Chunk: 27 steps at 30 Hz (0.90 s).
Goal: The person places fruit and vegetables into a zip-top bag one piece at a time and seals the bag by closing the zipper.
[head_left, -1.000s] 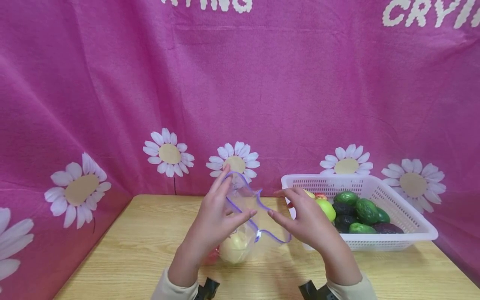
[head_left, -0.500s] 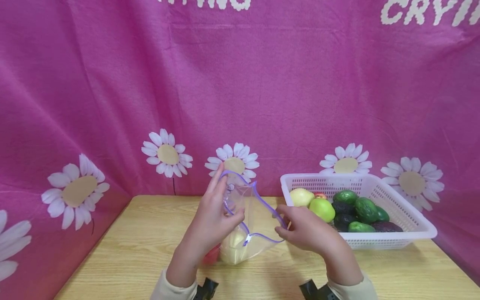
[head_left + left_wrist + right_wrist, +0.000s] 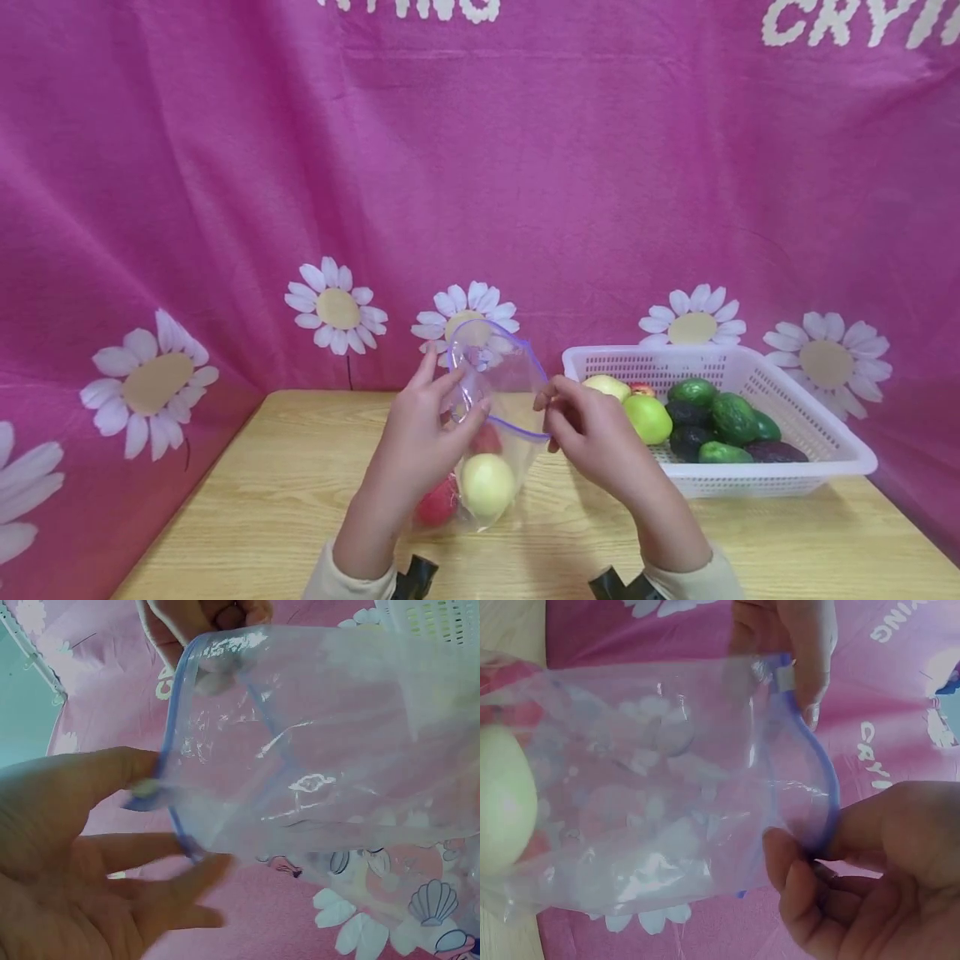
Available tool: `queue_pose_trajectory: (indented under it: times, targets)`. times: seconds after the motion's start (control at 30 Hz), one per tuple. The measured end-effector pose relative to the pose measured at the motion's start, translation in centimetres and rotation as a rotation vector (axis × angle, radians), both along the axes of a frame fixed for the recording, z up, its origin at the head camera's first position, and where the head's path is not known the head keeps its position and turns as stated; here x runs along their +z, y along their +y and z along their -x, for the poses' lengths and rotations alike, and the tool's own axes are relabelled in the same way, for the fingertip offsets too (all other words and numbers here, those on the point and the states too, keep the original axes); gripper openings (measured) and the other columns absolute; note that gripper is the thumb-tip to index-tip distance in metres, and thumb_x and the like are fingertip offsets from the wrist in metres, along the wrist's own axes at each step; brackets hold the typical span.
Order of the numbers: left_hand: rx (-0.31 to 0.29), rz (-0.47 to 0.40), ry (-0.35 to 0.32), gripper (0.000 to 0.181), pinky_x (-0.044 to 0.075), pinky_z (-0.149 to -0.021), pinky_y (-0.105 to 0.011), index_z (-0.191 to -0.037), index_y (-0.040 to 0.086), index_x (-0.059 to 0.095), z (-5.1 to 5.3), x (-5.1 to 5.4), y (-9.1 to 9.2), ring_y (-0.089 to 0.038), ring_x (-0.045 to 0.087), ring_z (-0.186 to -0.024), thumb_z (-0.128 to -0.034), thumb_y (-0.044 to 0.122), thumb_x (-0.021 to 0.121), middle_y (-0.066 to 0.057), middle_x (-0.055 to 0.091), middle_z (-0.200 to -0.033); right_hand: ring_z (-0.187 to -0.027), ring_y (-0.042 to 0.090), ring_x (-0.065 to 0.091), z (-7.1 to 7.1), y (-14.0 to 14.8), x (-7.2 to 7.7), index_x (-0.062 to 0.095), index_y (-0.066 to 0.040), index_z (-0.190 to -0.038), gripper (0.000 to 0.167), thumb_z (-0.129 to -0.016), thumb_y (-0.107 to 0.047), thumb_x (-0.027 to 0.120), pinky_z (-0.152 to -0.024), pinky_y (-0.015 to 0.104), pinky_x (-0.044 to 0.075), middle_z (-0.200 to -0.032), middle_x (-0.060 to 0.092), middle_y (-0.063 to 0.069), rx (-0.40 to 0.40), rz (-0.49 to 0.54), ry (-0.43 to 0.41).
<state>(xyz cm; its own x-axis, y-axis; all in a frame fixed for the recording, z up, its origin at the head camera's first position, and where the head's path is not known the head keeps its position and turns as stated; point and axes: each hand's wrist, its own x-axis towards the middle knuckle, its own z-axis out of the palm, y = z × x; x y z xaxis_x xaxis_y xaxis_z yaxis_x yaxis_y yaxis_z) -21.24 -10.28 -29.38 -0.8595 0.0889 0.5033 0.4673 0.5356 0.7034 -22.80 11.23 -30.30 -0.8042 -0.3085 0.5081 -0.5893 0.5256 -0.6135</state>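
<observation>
A clear plastic bag (image 3: 517, 392) with a purple rim stands between the hands, its mouth parted. A pale yellow-green fruit (image 3: 487, 485) and red fruit (image 3: 437, 502) show low in and beside it. My right hand (image 3: 600, 429) pinches the rim at the right; in the right wrist view that hand (image 3: 877, 870) has its thumb and fingertips on the purple edge. My left hand (image 3: 420, 433) is at the left side of the mouth, and in the left wrist view its spread fingers (image 3: 97, 847) touch the rim near the slider.
A white perforated basket (image 3: 795, 472) stands at the right on the wooden table (image 3: 247, 500), with several green and dark avocados (image 3: 733, 418), a green apple (image 3: 648, 419) and a yellow fruit. A pink cloth (image 3: 525, 167) with daisies hangs behind.
The bag has turned and stands more upright, its fruit showing more plainly. My right hand, apart from the rim a second ago, has taken hold of it and moved slightly left.
</observation>
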Motion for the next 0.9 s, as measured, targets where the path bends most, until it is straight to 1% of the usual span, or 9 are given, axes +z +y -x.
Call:
queue_pose_trajectory:
  times: [0.13, 0.27, 0.33, 0.4, 0.5, 0.57, 0.67, 0.77, 0.9]
  targets:
    - [-0.031, 0.13, -0.066, 0.049, 0.045, -0.046, -0.022, -0.141, -0.002, 0.057, 0.1, -0.3, 0.1, -0.009, 0.047, -0.05, -0.0949, 0.013, 0.062, -0.021, 0.037, -0.159, -0.069, 0.011, 0.062, 0.0, -0.2, 0.1, 0.071, 0.0, -0.101, 0.02, -0.094, 0.004, 0.053, -0.059, 0.025, 0.053, -0.081, 0.068, 0.006, -0.03, -0.012, -0.012]
    - [-0.032, 0.21, -0.017, 0.038, 0.057, -0.075, -0.035, -0.133, -0.001, 0.065, 0.2, -0.7, 0.3, -0.021, 0.067, -0.091, -0.1, 0.012, 0.051, -0.021, 0.043, -0.155, -0.087, 0.017, 0.068, -0.2, -0.2, 0.0, 0.07, 0.004, -0.113, 0.023, -0.099, -0.001, 0.054, -0.074, 0.031, 0.058, -0.101, 0.071, 0.012, -0.021, -0.044, 0.0]
    - [-0.006, 0.225, -0.005, 0.038, 0.054, -0.093, -0.044, -0.131, -0.002, 0.066, 0.2, -0.8, 0.3, -0.029, 0.061, -0.12, -0.1024, 0.015, 0.048, -0.02, 0.044, -0.155, -0.094, 0.02, 0.068, -0.3, -0.2, 0.0, 0.069, 0.004, -0.117, 0.024, -0.101, -0.004, 0.054, -0.079, 0.035, 0.059, -0.108, 0.07, 0.013, -0.017, -0.062, 0.012]
    - [0.027, 0.217, -0.007, 0.037, 0.055, -0.092, -0.044, -0.126, -0.004, 0.068, 0.1, -0.8, 0.2, -0.032, 0.059, -0.126, -0.1027, 0.015, 0.047, -0.02, 0.046, -0.154, -0.1, 0.022, 0.067, -0.4, -0.3, 0.1, 0.068, 0.005, -0.121, 0.026, -0.102, -0.006, 0.054, -0.085, 0.041, 0.058, -0.112, 0.069, 0.014, -0.025, -0.079, 0.028]
    - [0.096, 0.17, -0.014, 0.039, 0.057, -0.07, -0.033, -0.133, -0.006, 0.063, -0.1, -0.6, 0.2, -0.028, 0.068, -0.097, -0.1012, 0.013, 0.05, -0.017, 0.047, -0.154, -0.105, 0.025, 0.063, -0.4, -0.4, 0.0, 0.065, 0.007, -0.127, 0.031, -0.104, -0.009, 0.051, -0.092, 0.047, 0.053, -0.115, 0.067, 0.015, -0.066, -0.078, 0.041]
    - [0.146, 0.145, 0.011, 0.042, 0.048, -0.056, -0.028, -0.137, -0.006, 0.06, -0.3, -0.4, 0.3, -0.02, 0.06, -0.072, -0.0997, 0.012, 0.052, -0.017, 0.046, -0.154, -0.109, 0.027, 0.061, -0.4, -0.6, 0.0, 0.061, 0.007, -0.133, 0.034, -0.106, -0.009, 0.048, -0.097, 0.05, 0.05, -0.119, 0.065, 0.016, -0.085, -0.05, 0.046]
    - [0.197, 0.124, 0.075, 0.049, 0.046, -0.052, -0.028, -0.144, -0.007, 0.051, -1.0, 0.0, 0.6, -0.018, 0.051, -0.06, -0.0979, 0.01, 0.052, -0.019, 0.044, -0.155, -0.116, 0.029, 0.057, -0.6, -0.9, 0.1, 0.051, 0.007, -0.143, 0.04, -0.107, -0.01, 0.043, -0.104, 0.051, 0.046, -0.127, 0.06, 0.017, -0.065, 0.014, 0.063]
    - [0.229, 0.147, 0.136, 0.05, 0.052, -0.057, -0.031, -0.143, -0.008, 0.051, -1.7, 0.4, 0.9, -0.023, 0.062, -0.067, -0.0961, 0.008, 0.052, -0.023, 0.041, -0.156, -0.128, 0.031, 0.052, -0.6, -1.2, 0.0, 0.04, 0.004, -0.152, 0.047, -0.108, -0.011, 0.042, -0.111, 0.054, 0.04, -0.138, 0.053, 0.018, -0.012, 0.043, 0.107]
    - [0.281, 0.245, 0.09, 0.046, 0.049, -0.046, -0.029, -0.136, -0.011, 0.057, -2.3, 0.7, 0.9, -0.021, 0.056, -0.051, -0.0926, 0.004, 0.051, -0.029, 0.035, -0.157, -0.137, 0.03, 0.046, -0.5, -1.6, -0.3, 0.033, 0.0, -0.157, 0.052, -0.109, -0.016, 0.043, -0.116, 0.054, 0.035, -0.147, 0.047, 0.017, 0.039, -0.012, 0.097]
